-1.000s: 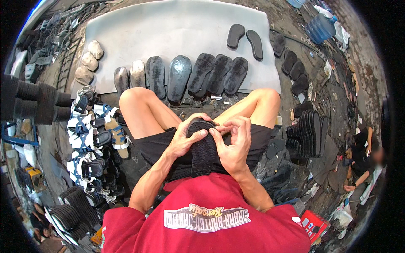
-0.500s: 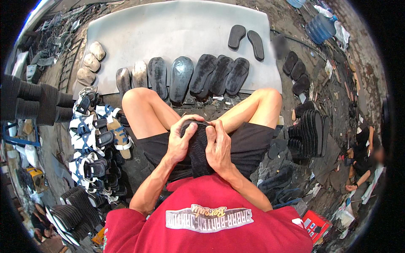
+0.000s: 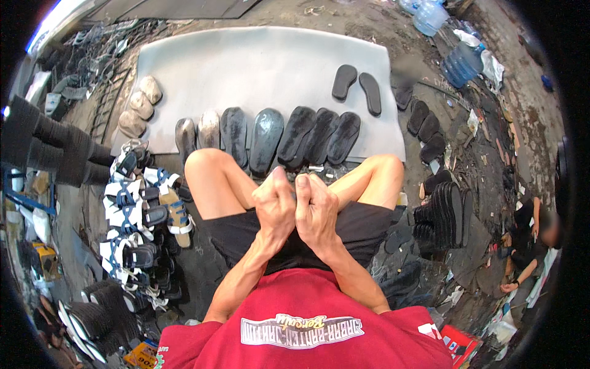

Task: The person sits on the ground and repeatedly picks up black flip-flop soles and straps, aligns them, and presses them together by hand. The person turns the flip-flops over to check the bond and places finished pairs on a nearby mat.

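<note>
My left hand (image 3: 274, 208) and my right hand (image 3: 316, 210) are closed side by side above my lap, thumbs up and knuckles nearly touching. Whatever they grip is hidden by the fingers and hard to tell from the black shorts (image 3: 233, 234). Just beyond my knees, several black fuzzy soles (image 3: 297, 135) lie in a row along the near edge of a pale sheet (image 3: 246, 61). Among them is a shiny dark sole (image 3: 266, 141). Two slim dark insoles (image 3: 344, 82) lie at the sheet's far right.
Shoe lasts (image 3: 141, 106) line the sheet's left edge. White and blue sandals (image 3: 126, 197) are heaped at my left. Stacked black soles (image 3: 445, 215) stand at my right, with scraps around. Water jugs (image 3: 461, 64) lie far right; another person (image 3: 522, 246) sits at the right edge.
Both hands have moved slightly away from my body and curled into fists. The black ribbed sole they held between them no longer shows. My view has tilted a little upward.
</note>
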`<state>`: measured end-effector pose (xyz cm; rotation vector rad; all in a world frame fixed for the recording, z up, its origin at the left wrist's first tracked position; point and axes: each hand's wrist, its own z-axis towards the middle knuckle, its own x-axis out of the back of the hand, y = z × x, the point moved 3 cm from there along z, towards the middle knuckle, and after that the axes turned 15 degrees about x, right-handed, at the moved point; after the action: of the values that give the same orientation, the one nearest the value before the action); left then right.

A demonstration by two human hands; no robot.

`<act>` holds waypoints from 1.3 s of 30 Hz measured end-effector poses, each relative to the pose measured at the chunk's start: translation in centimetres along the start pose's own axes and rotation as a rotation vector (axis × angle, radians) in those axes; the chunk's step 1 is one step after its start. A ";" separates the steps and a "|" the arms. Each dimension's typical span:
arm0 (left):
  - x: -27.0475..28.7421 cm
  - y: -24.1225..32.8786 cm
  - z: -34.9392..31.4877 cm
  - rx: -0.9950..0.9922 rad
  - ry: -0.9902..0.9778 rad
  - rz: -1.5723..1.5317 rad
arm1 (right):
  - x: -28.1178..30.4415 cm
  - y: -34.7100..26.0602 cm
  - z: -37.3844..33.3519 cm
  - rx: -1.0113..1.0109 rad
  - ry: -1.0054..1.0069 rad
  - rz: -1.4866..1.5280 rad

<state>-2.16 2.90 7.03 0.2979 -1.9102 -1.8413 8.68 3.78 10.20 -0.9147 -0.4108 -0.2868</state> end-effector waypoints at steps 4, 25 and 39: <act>-0.4 0.6 -1.4 0.145 -0.101 -0.031 | 0.1 2.7 -1.4 0.011 0.054 0.050; -1.8 -3.8 1.2 0.186 0.355 -0.111 | 0.2 6.1 -2.8 -0.152 0.224 0.019; -3.8 -4.4 -0.8 0.275 0.075 -0.004 | -0.1 9.3 -3.9 -0.302 0.196 0.005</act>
<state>0.83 3.63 2.04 0.4535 -2.1102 -1.5454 13.24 6.02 1.55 -1.1709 -0.1854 -0.4377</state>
